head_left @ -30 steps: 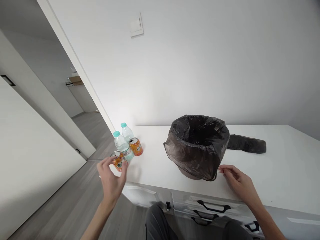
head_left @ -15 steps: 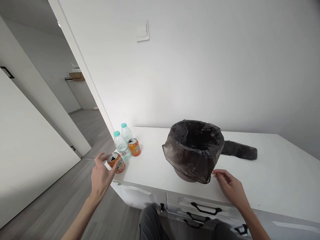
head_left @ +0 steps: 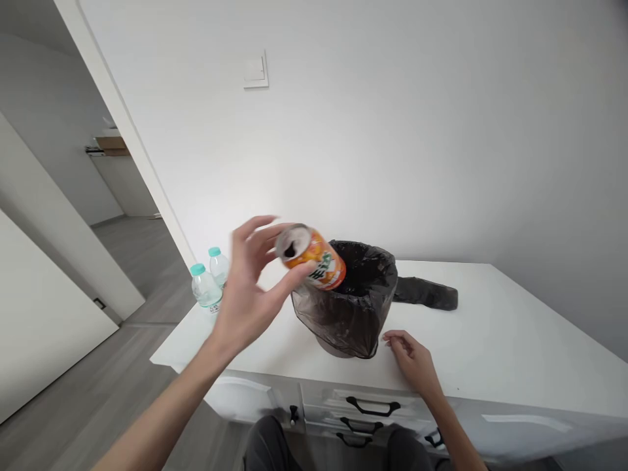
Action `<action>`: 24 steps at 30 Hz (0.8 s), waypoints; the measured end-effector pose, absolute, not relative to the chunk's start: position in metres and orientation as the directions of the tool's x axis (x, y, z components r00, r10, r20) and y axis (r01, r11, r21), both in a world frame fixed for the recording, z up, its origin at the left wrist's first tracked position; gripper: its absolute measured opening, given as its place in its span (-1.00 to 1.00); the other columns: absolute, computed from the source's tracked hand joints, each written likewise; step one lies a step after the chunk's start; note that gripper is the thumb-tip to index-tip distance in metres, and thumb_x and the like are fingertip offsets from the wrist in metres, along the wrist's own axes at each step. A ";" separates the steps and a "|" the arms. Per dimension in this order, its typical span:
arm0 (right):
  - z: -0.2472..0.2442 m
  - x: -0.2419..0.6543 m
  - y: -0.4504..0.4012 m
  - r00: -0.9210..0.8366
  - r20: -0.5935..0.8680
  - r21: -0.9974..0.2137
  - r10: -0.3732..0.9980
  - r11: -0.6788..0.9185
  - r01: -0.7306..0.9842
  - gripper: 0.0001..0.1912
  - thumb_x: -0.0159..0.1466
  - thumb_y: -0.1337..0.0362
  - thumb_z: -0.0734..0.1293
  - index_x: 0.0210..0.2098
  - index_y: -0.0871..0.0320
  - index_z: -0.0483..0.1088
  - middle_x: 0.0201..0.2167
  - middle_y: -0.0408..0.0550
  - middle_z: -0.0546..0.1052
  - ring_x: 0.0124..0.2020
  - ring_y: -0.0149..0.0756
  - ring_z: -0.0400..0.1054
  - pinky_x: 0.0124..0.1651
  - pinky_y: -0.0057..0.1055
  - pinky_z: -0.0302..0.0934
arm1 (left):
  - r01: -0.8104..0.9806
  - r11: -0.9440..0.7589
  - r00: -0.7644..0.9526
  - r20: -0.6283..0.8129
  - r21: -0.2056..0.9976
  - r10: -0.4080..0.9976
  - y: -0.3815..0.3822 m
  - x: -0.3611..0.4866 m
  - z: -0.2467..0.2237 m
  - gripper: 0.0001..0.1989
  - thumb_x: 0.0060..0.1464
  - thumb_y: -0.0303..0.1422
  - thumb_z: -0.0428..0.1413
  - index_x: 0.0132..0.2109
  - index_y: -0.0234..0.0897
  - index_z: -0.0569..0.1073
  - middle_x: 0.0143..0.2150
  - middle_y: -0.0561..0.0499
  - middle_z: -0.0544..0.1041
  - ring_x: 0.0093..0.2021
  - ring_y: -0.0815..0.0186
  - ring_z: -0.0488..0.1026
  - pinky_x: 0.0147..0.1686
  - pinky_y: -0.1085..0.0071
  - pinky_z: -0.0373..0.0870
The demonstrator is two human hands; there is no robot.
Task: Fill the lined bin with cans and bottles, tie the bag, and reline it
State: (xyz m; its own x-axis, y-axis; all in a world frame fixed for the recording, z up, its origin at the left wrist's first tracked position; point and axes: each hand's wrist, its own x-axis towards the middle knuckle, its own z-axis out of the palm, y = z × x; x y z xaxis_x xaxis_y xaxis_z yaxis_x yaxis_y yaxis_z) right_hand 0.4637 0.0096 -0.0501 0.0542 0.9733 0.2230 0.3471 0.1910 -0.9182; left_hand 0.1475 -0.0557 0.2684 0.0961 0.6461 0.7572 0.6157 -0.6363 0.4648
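At nine o'clock on the bin [head_left: 331, 350], above the rim, gripping an orange can [head_left: 326, 265], top tilted toward ten, in the left hand [head_left: 248, 297]. At four o'clock, holding the right hand [head_left: 415, 366] loosely curled beside the black bag [head_left: 343, 319]; cannot tell if pinching it. Farther out at nine, two bottles [head_left: 206, 289].

Seemingly a home: white panelled drawers [head_left: 326, 400] with curved black handles [head_left: 373, 412] bottom centre, grey wood-look flooring [head_left: 98, 399] lower left, square white switch [head_left: 255, 70] upper left.
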 end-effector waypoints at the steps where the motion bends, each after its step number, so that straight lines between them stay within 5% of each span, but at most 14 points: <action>1: -0.048 0.463 0.010 0.055 0.227 -0.919 0.972 0.195 0.343 -0.61 0.36 -0.08 0.27 -0.16 0.06 0.56 -0.14 0.04 0.68 -0.10 -0.08 0.57 0.04 -0.22 0.40 | 0.556 -0.671 0.173 0.721 0.491 0.671 -0.040 0.157 0.273 -0.35 0.32 -0.11 0.16 0.40 0.03 0.05 0.27 -0.14 0.47 0.23 0.10 0.50 0.12 0.07 0.56; 6: -0.035 0.457 0.008 0.052 0.225 -0.930 0.973 0.198 0.308 -0.64 0.37 -0.03 0.26 -0.18 0.07 0.55 -0.17 0.04 0.68 -0.15 -0.11 0.58 0.00 -0.25 0.40 | 0.473 -0.683 0.535 0.434 0.557 0.725 0.027 0.186 0.268 -0.26 0.22 -0.18 0.25 0.41 -0.10 0.12 0.17 -0.14 0.54 0.12 0.11 0.56 0.12 0.12 0.50; 12: -0.023 0.452 0.004 0.062 0.230 -0.935 0.971 0.203 0.291 -0.64 0.36 -0.03 0.26 -0.19 0.09 0.55 -0.20 0.05 0.68 -0.17 -0.11 0.57 -0.06 -0.27 0.41 | 0.626 -0.713 0.705 0.163 0.316 0.690 0.091 0.187 0.245 -0.16 0.14 -0.21 0.27 0.46 -0.23 0.13 0.14 -0.20 0.55 0.09 0.05 0.53 0.06 0.18 0.44; 17: -0.019 0.450 0.002 0.079 0.221 -0.936 0.972 0.189 0.297 -0.66 0.34 -0.02 0.27 -0.23 0.08 0.55 -0.22 0.05 0.68 -0.20 -0.11 0.57 -0.08 -0.27 0.42 | 0.727 -0.672 0.683 -0.044 0.141 0.729 0.111 0.180 0.243 -0.15 0.00 -0.29 0.34 0.41 -0.25 0.25 0.13 -0.20 0.58 0.07 0.05 0.55 -0.02 0.26 0.45; 20: -0.019 0.450 0.002 0.078 0.208 -0.934 0.975 0.174 0.312 -0.66 0.34 -0.02 0.26 -0.23 0.07 0.55 -0.22 0.04 0.68 -0.19 -0.12 0.57 -0.10 -0.29 0.41 | 0.708 -0.700 0.704 -0.023 0.092 0.709 0.108 0.179 0.245 -0.31 0.01 -0.31 0.33 0.30 -0.24 0.39 0.09 -0.16 0.61 0.06 0.06 0.55 -0.01 0.26 0.44; 24: -0.018 0.450 0.002 0.086 0.219 -0.930 0.972 0.181 0.320 -0.66 0.33 -0.02 0.26 -0.24 0.06 0.55 -0.23 0.03 0.68 -0.20 -0.13 0.57 -0.08 -0.28 0.42 | 0.649 -0.748 0.699 0.282 0.136 0.658 0.098 0.169 0.251 -0.61 0.21 -0.21 0.20 0.15 -0.16 0.51 0.11 -0.09 0.60 0.10 0.11 0.53 0.08 0.22 0.42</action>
State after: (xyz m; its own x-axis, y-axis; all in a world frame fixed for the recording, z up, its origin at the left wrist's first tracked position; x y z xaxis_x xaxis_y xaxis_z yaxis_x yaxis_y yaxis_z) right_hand 0.4497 0.0018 -0.0183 0.0855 0.9720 0.2189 0.3203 0.1812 -0.9298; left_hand 0.1687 0.0975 0.2506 0.6987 0.6576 0.2819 0.6494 -0.7482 0.1359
